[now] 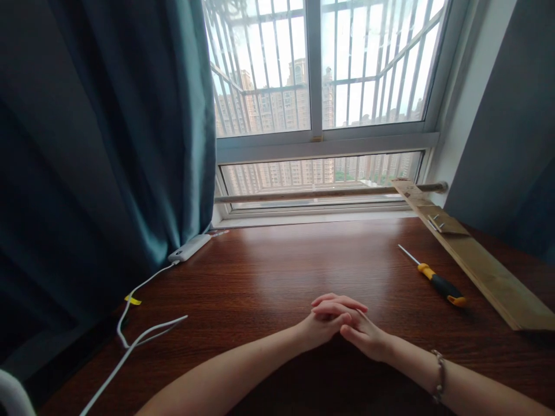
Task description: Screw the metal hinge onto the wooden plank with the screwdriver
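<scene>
My left hand point(319, 330) and my right hand point(367, 336) are clasped together over the near middle of the dark wooden table point(277, 271). Their fingers overlap and fold over each other, with no object visible in them. A bracelet point(439, 377) circles my right wrist. Beyond my right hand lies a screwdriver point(440, 284) with a yellow and black handle, its shaft pointing away to the left. Farther right is a long tan board point(489, 268), which looks like wood or cardboard. Several small screws point(436, 223) rest on its far part.
At the left, a white oblong device point(191, 247) sits by the dark blue curtain point(173, 144), with a white cable point(125, 341) running toward me. A yellow tag point(133, 300) is near the cable. A rail point(312, 195) crosses before the barred window at the back.
</scene>
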The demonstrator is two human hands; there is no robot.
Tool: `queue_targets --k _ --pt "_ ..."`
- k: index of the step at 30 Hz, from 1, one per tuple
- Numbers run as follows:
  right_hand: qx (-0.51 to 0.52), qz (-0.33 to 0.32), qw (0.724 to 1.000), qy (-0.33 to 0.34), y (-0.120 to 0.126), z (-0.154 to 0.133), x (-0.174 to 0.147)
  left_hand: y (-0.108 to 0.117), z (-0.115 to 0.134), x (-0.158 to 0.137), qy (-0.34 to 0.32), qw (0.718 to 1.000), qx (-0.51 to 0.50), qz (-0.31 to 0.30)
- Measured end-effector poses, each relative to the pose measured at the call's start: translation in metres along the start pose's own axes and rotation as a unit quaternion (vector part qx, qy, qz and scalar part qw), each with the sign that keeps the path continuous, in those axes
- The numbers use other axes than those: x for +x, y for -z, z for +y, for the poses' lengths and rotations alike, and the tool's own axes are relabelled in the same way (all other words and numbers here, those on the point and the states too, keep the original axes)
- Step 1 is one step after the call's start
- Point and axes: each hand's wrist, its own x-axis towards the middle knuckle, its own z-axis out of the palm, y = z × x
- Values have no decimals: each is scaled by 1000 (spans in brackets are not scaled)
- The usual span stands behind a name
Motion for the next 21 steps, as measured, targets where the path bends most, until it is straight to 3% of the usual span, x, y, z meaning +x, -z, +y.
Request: queue_targets --k 8,21 --pt "-3 11 999 -48 -5 9 0 -4 3 1 29 999 5 33" --pt "-18 21 999 -44 -6 9 1 -5 6 1 32 999 11 38"
